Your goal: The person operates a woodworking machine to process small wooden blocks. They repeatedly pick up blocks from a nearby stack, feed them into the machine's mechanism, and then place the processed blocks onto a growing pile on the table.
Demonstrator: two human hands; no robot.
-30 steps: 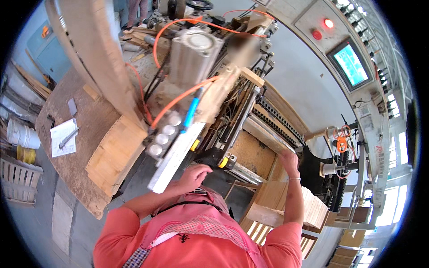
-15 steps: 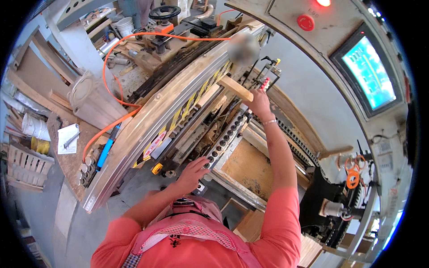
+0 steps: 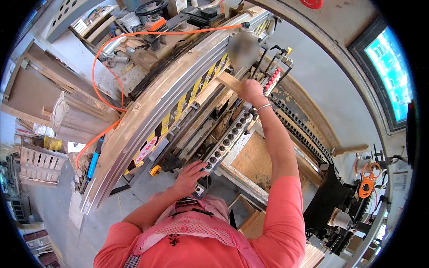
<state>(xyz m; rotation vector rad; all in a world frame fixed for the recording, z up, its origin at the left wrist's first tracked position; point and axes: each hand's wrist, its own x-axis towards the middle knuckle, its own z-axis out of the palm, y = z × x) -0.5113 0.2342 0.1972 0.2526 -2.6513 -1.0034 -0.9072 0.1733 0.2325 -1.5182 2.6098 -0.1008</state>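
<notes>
My right hand (image 3: 253, 93) is closed round the near end of a flat wooden strip (image 3: 229, 82). The strip's far end lies at the machine, under its yellow-and-black striped edge (image 3: 166, 121); the fingertips are partly hidden. Lower down, my left hand (image 3: 189, 179) has its fingers stretched out, nothing held. Its fingertips rest at the near end of a metal panel with a row of round black buttons (image 3: 229, 137), beside the nearest one.
A long wooden-topped machine beam (image 3: 147, 96) curves along the left, with an orange hose (image 3: 165, 32) over it. Right of the button panel is a sawdust-covered board (image 3: 252, 161), then a black chain track (image 3: 308, 134). A lit screen (image 3: 390, 73) stands at upper right.
The view has turned slightly. My right hand has closed over the strip's near end, which stuck out beside it before. My left hand stays by the button panel.
</notes>
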